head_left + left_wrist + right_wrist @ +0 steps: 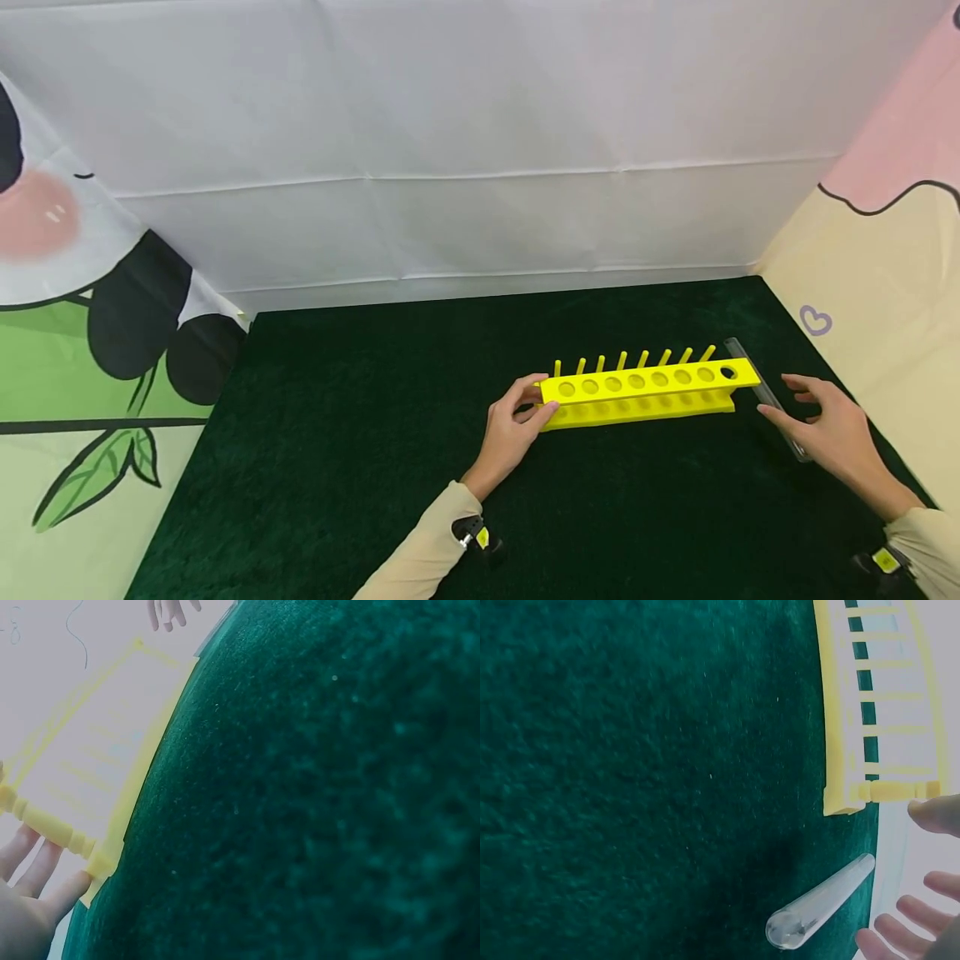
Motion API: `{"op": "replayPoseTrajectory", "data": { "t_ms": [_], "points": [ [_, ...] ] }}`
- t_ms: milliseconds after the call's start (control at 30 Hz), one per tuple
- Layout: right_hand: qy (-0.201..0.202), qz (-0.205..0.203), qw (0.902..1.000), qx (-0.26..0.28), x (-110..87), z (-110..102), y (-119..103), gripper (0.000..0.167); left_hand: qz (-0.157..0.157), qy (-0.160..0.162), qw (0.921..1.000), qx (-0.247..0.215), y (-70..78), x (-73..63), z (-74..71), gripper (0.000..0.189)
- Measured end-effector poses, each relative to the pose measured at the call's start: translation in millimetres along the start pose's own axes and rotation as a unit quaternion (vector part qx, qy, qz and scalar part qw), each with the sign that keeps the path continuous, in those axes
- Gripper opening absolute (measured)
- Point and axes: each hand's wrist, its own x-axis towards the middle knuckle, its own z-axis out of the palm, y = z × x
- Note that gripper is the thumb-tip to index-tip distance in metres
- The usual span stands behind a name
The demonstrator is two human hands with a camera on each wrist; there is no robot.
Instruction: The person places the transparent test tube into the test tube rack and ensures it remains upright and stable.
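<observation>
A yellow test tube rack (pixel 648 412) stands on the dark green cloth, with a row of round holes along its top and a row of pegs behind. My left hand (pixel 506 437) pinches its left end between thumb and fingers, also seen in the left wrist view, where the fingers (pixel 39 866) lie against the end bar. Beyond the right end a clear test tube (pixel 821 900) lies on the cloth. Over this tube hovers my right hand (pixel 836 429), fingers apart and loosely bent, holding nothing. Its thumb comes near the rack's right end in the right wrist view.
The green cloth (pixel 375 417) covers the table. A white sheet (pixel 480 125) hangs behind it, and printed cloths with cartoon shapes hang at the left and right sides. The tube lies close to the table's right edge.
</observation>
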Motion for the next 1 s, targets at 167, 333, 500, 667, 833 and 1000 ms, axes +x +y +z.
{"op": "replayPoseTrajectory", "data": {
  "t_ms": [167,333,500,667,833,1000],
  "points": [
    [-0.009,-0.003,0.9999,-0.003,8.8,4.3,10.6,0.061,-0.009,-0.005,0.9999,0.002,-0.5,3.4,2.3,0.038],
    [-0.022,-0.012,0.9997,-0.004,17.8,6.7,21.4,0.062,-0.007,-0.015,0.9998,0.004,-0.4,6.8,4.2,0.038],
    [-0.036,-0.013,0.9991,-0.015,28.4,11.5,31.7,0.063,-0.003,-0.021,0.9997,0.008,-0.8,8.0,6.3,0.039],
    [-0.049,-0.015,0.9983,-0.027,39.2,16.8,39.2,0.063,-0.010,-0.023,0.9997,0.004,-2.3,9.1,9.7,0.039],
    [-0.079,-0.002,0.9961,-0.039,48.2,21.9,44.4,0.066,-0.018,-0.028,0.9995,0.002,-3.6,11.3,13.2,0.039],
    [-0.111,0.018,0.9923,-0.052,56.7,26.8,51.1,0.068,-0.022,-0.036,0.9991,0.003,-5.4,12.7,15.9,0.041]
  ]
}}
